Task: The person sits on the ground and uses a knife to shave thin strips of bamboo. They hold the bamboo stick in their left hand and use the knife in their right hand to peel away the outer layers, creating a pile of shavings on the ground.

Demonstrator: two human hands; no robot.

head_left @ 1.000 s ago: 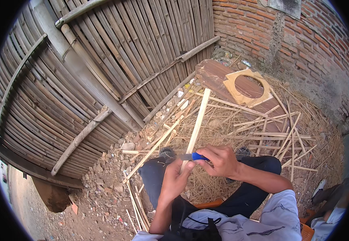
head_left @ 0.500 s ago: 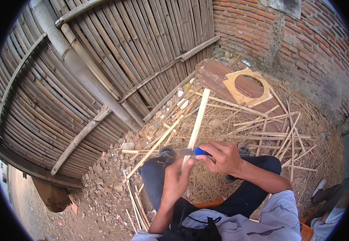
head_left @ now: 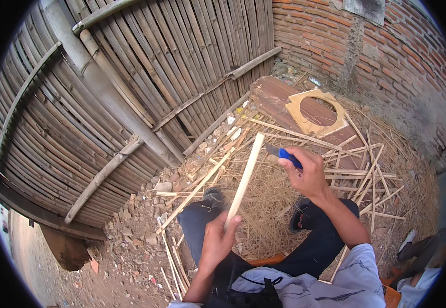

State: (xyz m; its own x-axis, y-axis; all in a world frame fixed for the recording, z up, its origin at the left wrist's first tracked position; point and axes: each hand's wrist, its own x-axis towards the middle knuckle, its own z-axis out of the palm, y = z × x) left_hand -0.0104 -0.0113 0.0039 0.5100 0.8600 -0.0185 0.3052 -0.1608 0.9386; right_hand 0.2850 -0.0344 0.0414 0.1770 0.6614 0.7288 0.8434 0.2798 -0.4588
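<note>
Knife (head_left: 290,158) has swung up from near my left grip (head_left: 217,238) to just beside the far tip of the strip (head_left: 244,182), my right grip (head_left: 306,173) wrapped round it, left pinching the strip's near end, so I'd shave thin, always away from the left.
</note>
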